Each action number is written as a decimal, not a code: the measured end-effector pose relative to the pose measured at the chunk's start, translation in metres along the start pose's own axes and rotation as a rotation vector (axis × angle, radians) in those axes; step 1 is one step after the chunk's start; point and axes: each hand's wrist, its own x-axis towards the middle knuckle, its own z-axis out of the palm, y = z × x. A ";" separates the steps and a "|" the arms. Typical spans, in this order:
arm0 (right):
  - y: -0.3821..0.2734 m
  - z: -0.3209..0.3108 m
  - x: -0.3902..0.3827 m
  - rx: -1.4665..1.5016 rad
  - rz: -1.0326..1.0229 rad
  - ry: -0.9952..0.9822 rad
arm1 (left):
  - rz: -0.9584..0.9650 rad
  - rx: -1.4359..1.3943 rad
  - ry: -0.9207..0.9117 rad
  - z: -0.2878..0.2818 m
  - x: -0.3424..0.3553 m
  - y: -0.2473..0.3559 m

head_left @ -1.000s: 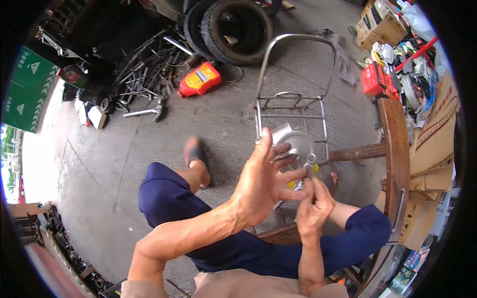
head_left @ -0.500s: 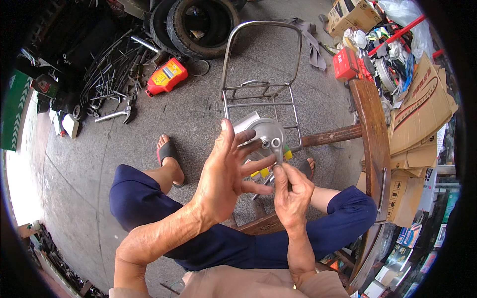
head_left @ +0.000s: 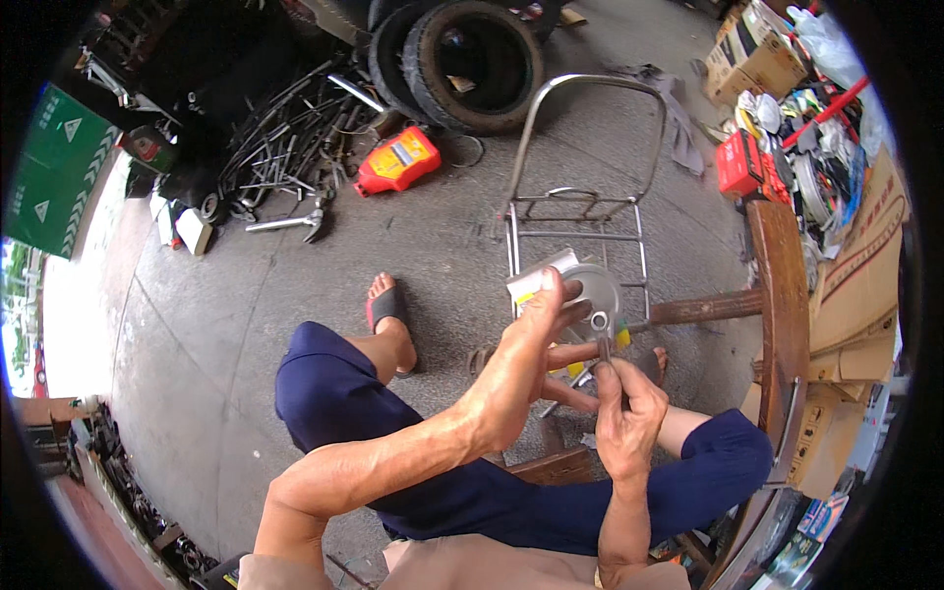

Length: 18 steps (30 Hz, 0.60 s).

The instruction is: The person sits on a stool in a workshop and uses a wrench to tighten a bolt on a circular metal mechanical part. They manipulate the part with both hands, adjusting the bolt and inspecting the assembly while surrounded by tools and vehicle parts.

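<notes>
A: How is the grey metal disc (head_left: 595, 295) held?

B: It is gripped at its rim by the left hand (head_left: 521, 369), fingers spread, above the knees. A thin pin (head_left: 603, 346) is pinched by the right hand (head_left: 624, 413) at the hub.

A: Its handling?

B: Judged stiff, light, smooth; the rim is best gripped.

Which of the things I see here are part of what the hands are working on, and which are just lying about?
In hand:
- left hand gripping the round grey metal disc
- right hand holding a small tool at the disc's centre hole

Lying about:
- red jug
- tyres
- metal trolley frame
- hammer
- pile of metal rods
- cardboard boxes
</notes>
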 end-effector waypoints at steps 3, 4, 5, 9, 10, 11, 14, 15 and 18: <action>-0.005 -0.005 0.001 0.038 0.210 -0.061 | 0.085 0.091 -0.054 0.001 -0.003 0.002; 0.010 -0.003 0.000 -0.050 0.176 -0.009 | 0.122 0.166 -0.067 0.003 -0.005 0.004; 0.008 -0.005 0.001 -0.074 0.176 -0.040 | 0.145 0.214 -0.048 0.006 -0.006 0.001; -0.003 0.002 0.001 -0.037 0.061 -0.018 | 0.125 0.235 -0.049 0.004 -0.004 0.002; -0.003 0.003 0.002 -0.050 0.070 -0.011 | 0.109 0.203 -0.052 0.004 -0.004 0.003; -0.001 0.001 0.003 -0.042 0.064 -0.013 | 0.111 0.171 -0.056 0.005 -0.002 0.002; -0.001 0.004 0.005 -0.053 -0.094 -0.005 | 0.063 0.057 -0.056 -0.001 0.000 0.004; -0.008 0.000 0.007 -0.073 -0.089 -0.082 | 0.021 -0.049 -0.056 -0.003 0.001 0.007; 0.003 0.003 0.011 -0.071 -0.037 0.043 | -0.016 -0.224 -0.146 -0.009 0.006 0.009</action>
